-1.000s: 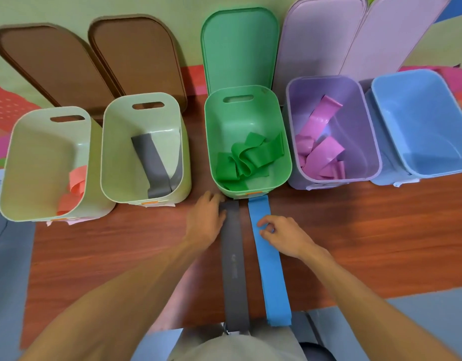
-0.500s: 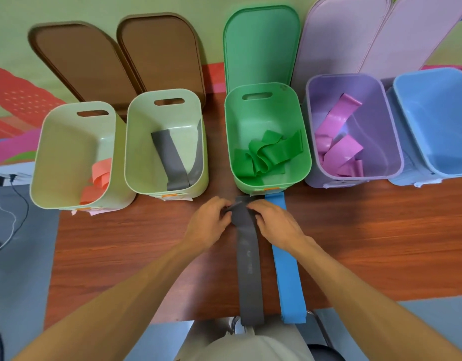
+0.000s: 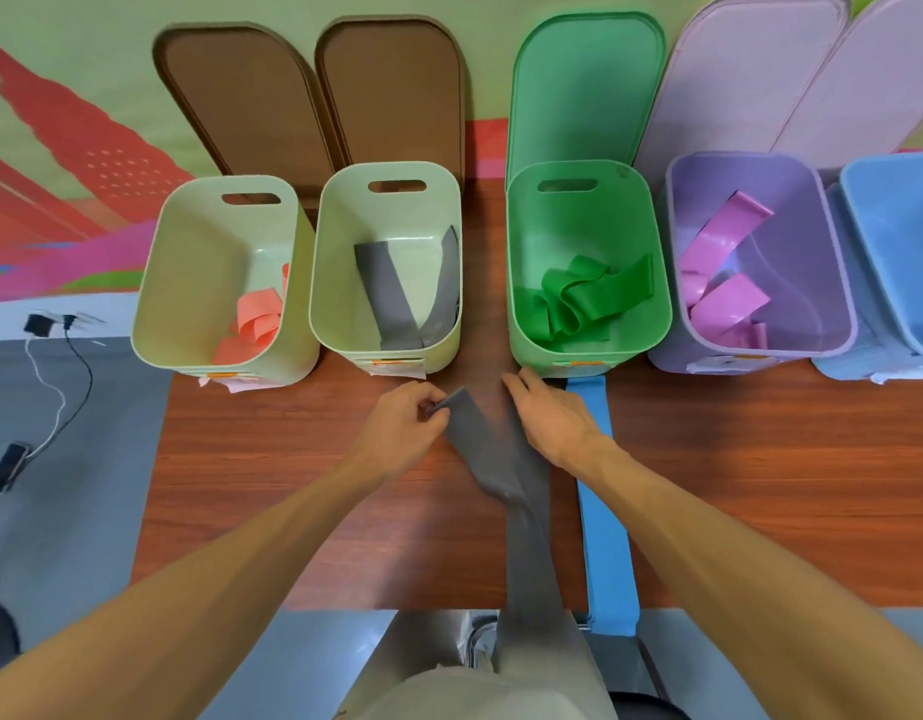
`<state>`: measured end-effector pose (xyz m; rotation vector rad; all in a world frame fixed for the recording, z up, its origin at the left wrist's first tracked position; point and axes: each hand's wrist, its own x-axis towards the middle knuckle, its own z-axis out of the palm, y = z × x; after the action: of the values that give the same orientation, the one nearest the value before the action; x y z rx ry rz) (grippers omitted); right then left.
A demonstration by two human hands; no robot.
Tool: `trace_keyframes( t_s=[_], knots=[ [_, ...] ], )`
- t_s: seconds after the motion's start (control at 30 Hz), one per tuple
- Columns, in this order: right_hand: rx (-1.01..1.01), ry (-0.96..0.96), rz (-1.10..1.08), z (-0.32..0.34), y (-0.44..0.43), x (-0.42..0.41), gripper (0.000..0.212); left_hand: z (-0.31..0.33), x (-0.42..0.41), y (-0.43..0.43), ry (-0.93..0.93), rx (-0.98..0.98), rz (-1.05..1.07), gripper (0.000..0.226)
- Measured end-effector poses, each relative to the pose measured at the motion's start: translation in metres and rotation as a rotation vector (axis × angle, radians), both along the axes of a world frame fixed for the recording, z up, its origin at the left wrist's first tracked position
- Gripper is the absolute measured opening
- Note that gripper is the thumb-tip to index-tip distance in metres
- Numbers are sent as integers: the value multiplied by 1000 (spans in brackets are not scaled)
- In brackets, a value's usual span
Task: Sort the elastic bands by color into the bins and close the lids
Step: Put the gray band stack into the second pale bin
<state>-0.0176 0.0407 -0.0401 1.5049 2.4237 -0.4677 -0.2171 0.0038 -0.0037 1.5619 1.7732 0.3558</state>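
Head-camera view looking down on a wood-grain worktop (image 3: 272, 485) with five open bins in a row along its far side. From left:

- A pale green bin (image 3: 199, 262) holds salmon bands (image 3: 256, 319).
- A second pale green bin (image 3: 339, 241) holds grey bands (image 3: 384, 288).
- A green bin (image 3: 568, 226) holds green bands (image 3: 573, 298).
- A purple bin (image 3: 792, 241) holds pink bands (image 3: 729, 304).
- A blue bin (image 3: 896, 241) is cut off by the right edge.

Two brown lids (image 3: 241, 101), a green lid (image 3: 584, 90) and two pale pink lids (image 3: 750, 80) stand behind the bins, leaning on the wall.

Small white labels (image 3: 397, 363) with an orange mark are on the bin fronts. Their writing is too small to read.

Near the centre, the person's left grip (image 3: 402, 428), a bare hand, pinches one end layer of a long grey band (image 3: 521, 537) just in front of the gap between the second pale green bin and the green bin. The right grip (image 3: 552, 423) lies palm down on the band's other layer, fingers bent. It cannot be told whether this hand holds the band.

The grey band runs back across the worktop and hangs over the near edge. A blue band (image 3: 607, 537) lies flat just right of it, reaching from the green bin's front to the near edge.

Cables (image 3: 59, 397) lie on the grey floor at left.
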Motion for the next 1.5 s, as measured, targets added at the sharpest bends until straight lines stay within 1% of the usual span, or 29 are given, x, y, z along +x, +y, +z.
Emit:
trace_keyframes(
  t_s=[0.23, 0.27, 0.33, 0.37, 0.4, 0.43, 0.5, 0.57, 0.67, 0.7, 0.73, 0.8, 0.87, 0.93, 1.03, 1.13, 1.23, 1.27, 1.3, 1.37, 1.43, 1.5],
  knots=[
    [66, -66, -59, 6, -20, 2, 27, 14, -2, 0, -91, 19, -68, 7],
    [78, -36, -54, 7, -22, 3, 22, 16, -3, -1, -98, 18, -76, 8],
    [64, 101, -103, 13, -27, 4, 18, 22, -6, -3, -111, 17, -86, 9],
    [72, 133, -108, 17, -29, 4, 16, 25, -8, -4, -119, 23, -93, 9],
    [99, 109, -65, 23, -29, 4, 12, 28, -9, -4, -127, 35, -100, 10],
    [130, 84, -55, 31, -31, 4, 13, 32, -10, -5, -138, 49, -106, 11],
    [203, 106, -100, 48, -34, 7, 22, 44, -11, -5, -173, 67, -113, 12],
    [283, 146, -45, 61, -38, 11, 33, 57, -12, -3, -211, 74, -119, 11],
    [294, 120, 26, 85, -42, 16, 53, 83, -11, 7, -225, 72, -147, 15],
    [337, 135, 52, 93, -42, 18, 52, 94, -9, 12, -219, 79, -170, 18],
    [384, 151, 77, 99, -41, 20, 47, 104, -7, 17, -207, 97, -192, 20],
    [446, 120, 126, 117, -38, 19, 34, 122, -5, 25, -176, 141, -233, 12],
    [427, 74, 119, 137, -33, 21, 22, 140, -4, 31, -144, 180, -291, 6],
    [390, 56, 55, 155, -29, 23, 18, 157, -5, 38, -100, 226, -342, 7],
    [538, 141, 71, 179, -26, 29, 10, 184, -8, 48, -64, 310, -376, 10],
    [630, 143, 80, 206, -24, 30, 11, 214, -12, 59, -57, 403, -404, 11],
    [649, 77, 69, 240, -12, 22, 32, 245, -15, 69, -82, 494, -389, 7],
    [653, 78, 56, 250, -6, 19, 34, 254, -16, 73, -103, 514, -368, 5],
    [648, 103, 40, 259, 1, 17, 32, 263, -17, 77, -119, 535, -343, 3],
    [635, 223, -12, 278, 14, 9, 29, 280, -21, 86, -132, 587, -292, 3],
    [688, 349, -41, 294, 27, 0, 27, 296, -27, 96, -134, 651, -248, 3],
    [694, 429, -90, 310, 41, -10, 19, 313, -34, 105, -135, 715, -205, 5]
  ],
)
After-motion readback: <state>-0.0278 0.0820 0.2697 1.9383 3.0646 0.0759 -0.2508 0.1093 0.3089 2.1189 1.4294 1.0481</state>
